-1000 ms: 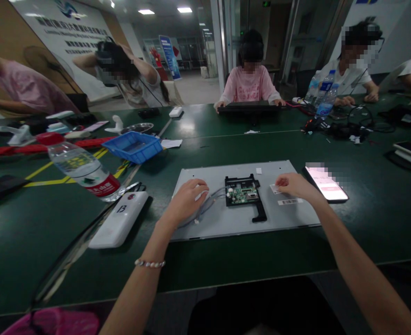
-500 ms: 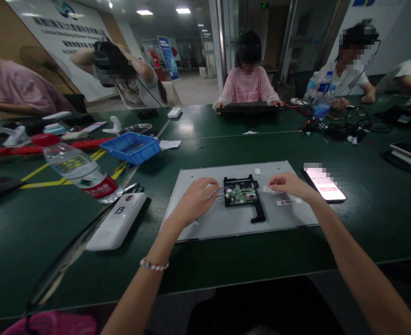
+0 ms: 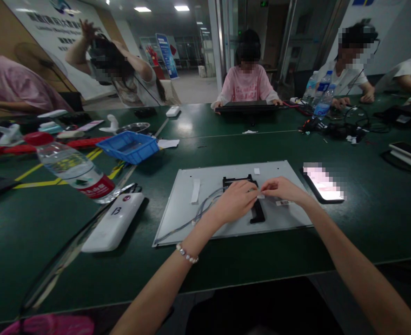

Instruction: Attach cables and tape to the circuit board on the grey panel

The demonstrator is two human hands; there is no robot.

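My left hand (image 3: 238, 200) is over the circuit board, which it now hides, on the black plastic frame (image 3: 258, 211). Its fingers are closed, their tips meeting those of my right hand (image 3: 282, 188); what they hold is too small to make out. My right hand pinches a small whitish translucent strip (image 3: 260, 197) at the frame's right edge. The frame lies on a flat grey-white panel (image 3: 233, 230). Grey cables (image 3: 205, 204) run from the frame across the panel's left side, partly under my left forearm. A printed label (image 3: 282, 203) is stuck below my right hand.
A lit phone (image 3: 324, 184) lies right of the panel. Leftward are a white device marked 13 (image 3: 113, 221), a tilted water bottle (image 3: 76, 170) and a blue tray (image 3: 130, 149). Several people sit around the green table (image 3: 261, 260), one behind a dark screen (image 3: 249, 108).
My left hand has moved right, from the cables to over the board, uncovering the cables and a white strip on the panel. My right hand has shifted slightly left with its strip.
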